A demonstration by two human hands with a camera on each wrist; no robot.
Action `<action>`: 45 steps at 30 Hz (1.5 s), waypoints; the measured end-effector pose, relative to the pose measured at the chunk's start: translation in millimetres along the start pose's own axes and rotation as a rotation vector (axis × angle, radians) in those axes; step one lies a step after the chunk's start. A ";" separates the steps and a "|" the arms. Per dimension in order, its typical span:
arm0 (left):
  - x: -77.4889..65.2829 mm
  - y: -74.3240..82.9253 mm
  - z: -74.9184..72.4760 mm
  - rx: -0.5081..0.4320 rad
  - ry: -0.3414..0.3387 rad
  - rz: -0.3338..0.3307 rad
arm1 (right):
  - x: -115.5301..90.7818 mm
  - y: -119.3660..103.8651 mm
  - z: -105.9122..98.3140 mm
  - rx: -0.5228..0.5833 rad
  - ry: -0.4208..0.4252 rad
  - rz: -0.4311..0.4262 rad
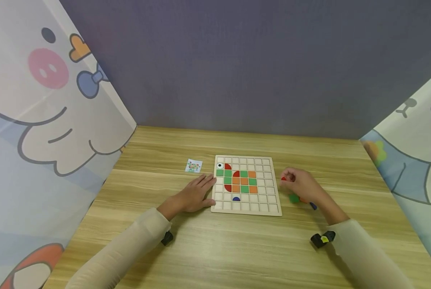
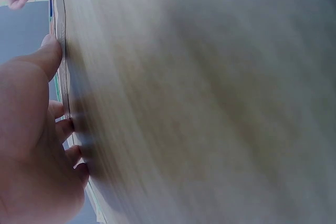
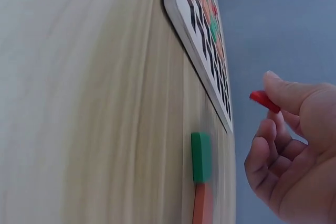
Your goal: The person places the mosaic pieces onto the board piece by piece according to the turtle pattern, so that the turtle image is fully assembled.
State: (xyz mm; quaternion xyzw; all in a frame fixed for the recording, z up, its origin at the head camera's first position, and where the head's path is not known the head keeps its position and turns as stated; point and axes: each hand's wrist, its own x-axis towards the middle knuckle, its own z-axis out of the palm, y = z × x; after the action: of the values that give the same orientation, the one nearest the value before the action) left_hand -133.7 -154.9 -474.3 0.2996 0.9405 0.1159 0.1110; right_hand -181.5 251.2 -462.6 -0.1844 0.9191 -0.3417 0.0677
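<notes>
A wooden grid board (image 1: 263, 207) lies on the table, with green, orange and red pieces set in its cells. A white eye piece (image 1: 220, 165) sits near its top left corner, and a blue half-round piece (image 1: 236, 199) lies lower down. My left hand (image 1: 193, 195) rests at the board's left edge, fingers extended and touching it. Right of the board, my right hand (image 1: 302, 185) pinches a small red piece (image 3: 264, 99) between thumb and fingertips, held above the table. The red piece's full outline is partly hidden by the fingers.
Beside the right hand lie loose pieces: a green one (image 1: 294, 198), an orange one (image 3: 202, 203) and a blue one (image 1: 313, 206), partly covered by the hand. A small printed picture card (image 1: 193, 165) lies left of the board. A grey partition (image 1: 237, 72) stands behind the table.
</notes>
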 end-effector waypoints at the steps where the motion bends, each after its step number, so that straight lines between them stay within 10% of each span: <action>1: 0.0 0.1 -0.1 -0.001 -0.002 -0.001 | 1.6 -1.5 0.6 0.002 0.000 0.013; 45: 0.4 0.5 -1.7 -0.011 -0.008 -0.009 | 54.8 -25.1 34.4 0.096 0.007 0.108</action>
State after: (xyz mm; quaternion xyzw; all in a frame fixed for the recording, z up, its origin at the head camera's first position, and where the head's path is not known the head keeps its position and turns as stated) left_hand -134.2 -154.5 -472.5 0.2951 0.9407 0.1194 0.1170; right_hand -216.1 191.8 -472.2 -0.1300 0.9104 -0.3818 0.0917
